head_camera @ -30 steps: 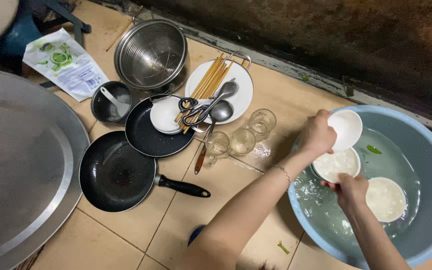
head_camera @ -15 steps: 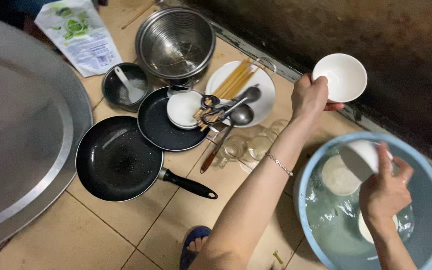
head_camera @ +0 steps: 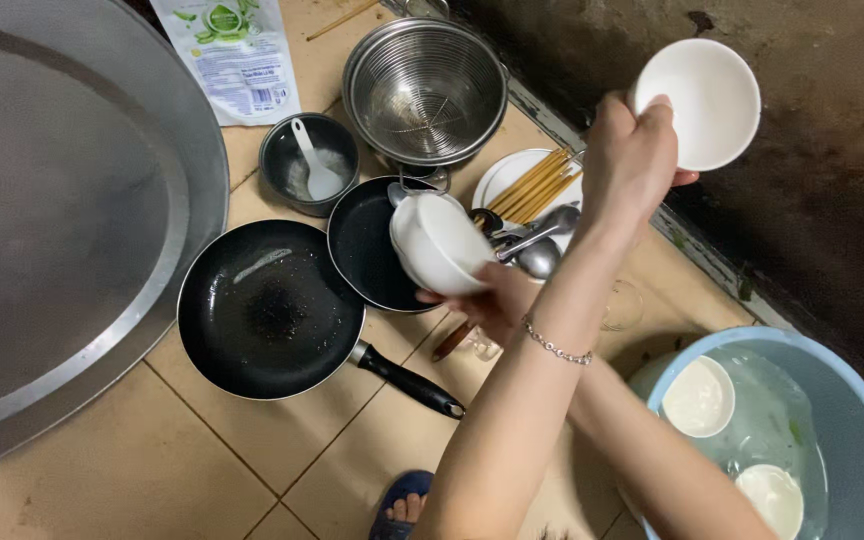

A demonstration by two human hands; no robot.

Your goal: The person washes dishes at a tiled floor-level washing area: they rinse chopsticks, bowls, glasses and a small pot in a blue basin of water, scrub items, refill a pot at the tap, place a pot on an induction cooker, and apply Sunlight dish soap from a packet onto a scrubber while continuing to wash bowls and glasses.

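A home dishwashing spot: pans (head_camera: 270,308), bowls and a water basin (head_camera: 852,400) on tiled floor (head_camera: 202,470).

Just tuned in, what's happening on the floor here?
A person crouched on the tiled floor is handling dishes. The left hand holds a white bowl raised near the dark wall. The right hand holds another white bowl over the smaller black pan. Two more bowls sit in the blue basin of water. A larger frying pan, metal strainer and a plate with chopsticks lie nearby.
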